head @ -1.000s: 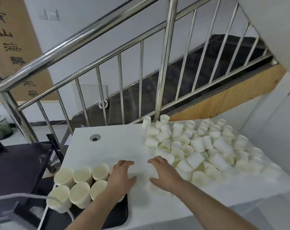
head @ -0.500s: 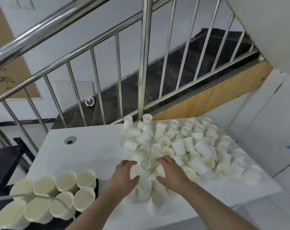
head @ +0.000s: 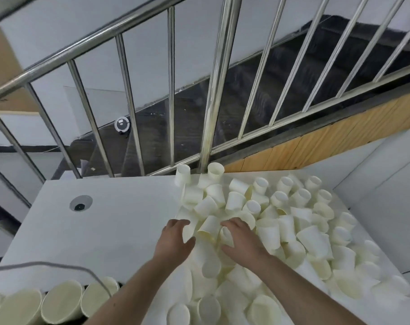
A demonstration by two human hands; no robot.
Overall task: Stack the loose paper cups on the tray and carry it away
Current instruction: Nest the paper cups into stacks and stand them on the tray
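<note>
While both hands reached into the heap, the loose paper cups (head: pixel 281 221) lay jumbled across the right part of the white table (head: pixel 110 221), plain cream-white, most tipped on their sides, a few upright or mouth-down at the far edge beside the steel railing (head: pixel 213 90). No print or label could be read on any cup. The left hand (head: pixel 176 240) sat at the heap's left border, fingers curled loosely round a tilted cup (head: pixel 210 227) from the left; whether it truly gripped could not be told. The right hand (head: pixel 240 238) lay on the cups just right of that same cup, fingers bent down among them, its hold likewise unclear. Near the table's front left corner, stacked cups (head: pixel 58 301) stood mouth-up in a row on a dark tray (head: pixel 119 283), of which only a sliver showed. A grey cable (head: pixel 58 265) arched over the table toward those stacks. A round grommet hole (head: pixel 81 203) sat in the table's far left area. Beyond the railing ran dark stairs (head: pixel 258 95), with a small round white device (head: pixel 122 124) low on the wall left of them
</note>
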